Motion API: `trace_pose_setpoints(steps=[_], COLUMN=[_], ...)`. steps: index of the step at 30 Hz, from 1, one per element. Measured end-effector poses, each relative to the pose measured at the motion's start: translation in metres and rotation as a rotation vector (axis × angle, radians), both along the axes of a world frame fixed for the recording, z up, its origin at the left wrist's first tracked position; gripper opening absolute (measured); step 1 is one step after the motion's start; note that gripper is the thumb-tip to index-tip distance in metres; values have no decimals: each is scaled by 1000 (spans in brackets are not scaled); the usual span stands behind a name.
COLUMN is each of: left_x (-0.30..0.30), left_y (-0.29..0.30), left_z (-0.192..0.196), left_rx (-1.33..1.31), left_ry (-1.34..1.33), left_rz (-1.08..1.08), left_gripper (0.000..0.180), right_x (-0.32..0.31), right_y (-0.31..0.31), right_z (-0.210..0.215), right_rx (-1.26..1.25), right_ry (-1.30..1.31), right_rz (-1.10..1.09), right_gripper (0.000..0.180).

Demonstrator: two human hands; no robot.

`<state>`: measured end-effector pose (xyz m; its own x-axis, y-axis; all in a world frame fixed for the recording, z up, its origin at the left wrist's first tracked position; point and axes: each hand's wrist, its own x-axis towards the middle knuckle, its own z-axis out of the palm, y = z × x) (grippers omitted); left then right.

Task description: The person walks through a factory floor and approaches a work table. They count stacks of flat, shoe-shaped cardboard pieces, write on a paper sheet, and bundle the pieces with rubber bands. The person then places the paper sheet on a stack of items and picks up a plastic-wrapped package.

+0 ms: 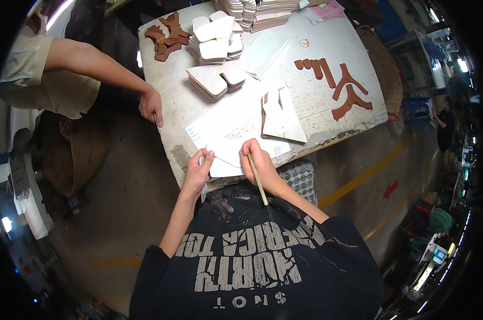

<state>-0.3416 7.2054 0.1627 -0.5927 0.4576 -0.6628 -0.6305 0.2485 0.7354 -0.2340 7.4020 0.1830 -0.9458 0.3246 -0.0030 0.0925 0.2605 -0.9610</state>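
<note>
At the near edge of the table [305, 80], my right hand [260, 164] is closed around a slim gold-coloured pen or pencil [258, 184], its long end slanting back toward my shirt. My left hand [198, 172] pinches the left side of a white flat piece [225, 169] between thumb and fingers. A narrow pale strip also shows at that hand, but what it is I cannot tell. The right hand rests by the right side of the white piece. Just beyond lies a written-on paper sheet [209, 129], and a small stack of white cut pieces [281, 114] sits to the right.
Bundled white-topped pieces [215, 40] stand in stacks at the far side. Brown cut pieces lie at far left [168, 36] and at right [348, 90]. Another person's hand [152, 106] touches the table's left edge. A rubber band [304, 42] lies near the back.
</note>
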Motion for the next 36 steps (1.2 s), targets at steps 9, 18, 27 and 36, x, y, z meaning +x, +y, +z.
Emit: trace_pose_setpoints(steps=[9, 18, 27, 36], left_x=[8, -4, -2, -9], left_y=[-3, -19, -11, -20], left_z=[2, 6, -4, 0], left_rx=[287, 312, 598, 282], left_ry=[-78, -149, -398, 22], left_rz=[-60, 5, 136, 92], left_gripper=[20, 25, 36, 42], right_x=[-2, -6, -17, 5], right_y=[-8, -13, -31, -1], right_z=[-14, -27, -22, -24], right_rx=[-9, -69, 91, 492], right_ry=[-19, 42, 154, -217], right_rz=[-154, -255, -149, -92], right_gripper=[15, 10, 16, 24])
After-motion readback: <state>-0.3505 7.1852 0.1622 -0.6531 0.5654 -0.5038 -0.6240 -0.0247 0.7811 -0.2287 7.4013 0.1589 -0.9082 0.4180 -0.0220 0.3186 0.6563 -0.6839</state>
